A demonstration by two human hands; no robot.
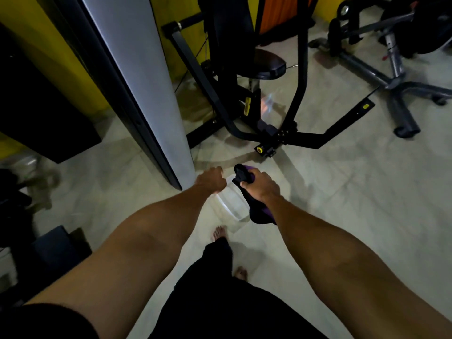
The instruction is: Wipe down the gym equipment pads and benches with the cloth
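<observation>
Grips dark-purple cloth (244, 176) in R hand (261, 185), tail hanging below wrist. Curls L hand (211, 178) over pale clear container (231, 203); can't tell if actually holding. Stands well short of seat pad (269, 64). Could stub bare foot (220, 233) on machine base bar (303, 140), or snag cloth tail there, if stepping in w/o looking down in dim light.

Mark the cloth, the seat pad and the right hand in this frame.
cloth (259, 214): head view, on the lower fold hanging under the wrist.
seat pad (269, 62): head view, on its dark top surface.
right hand (263, 185): head view, on the back of the hand.
</observation>
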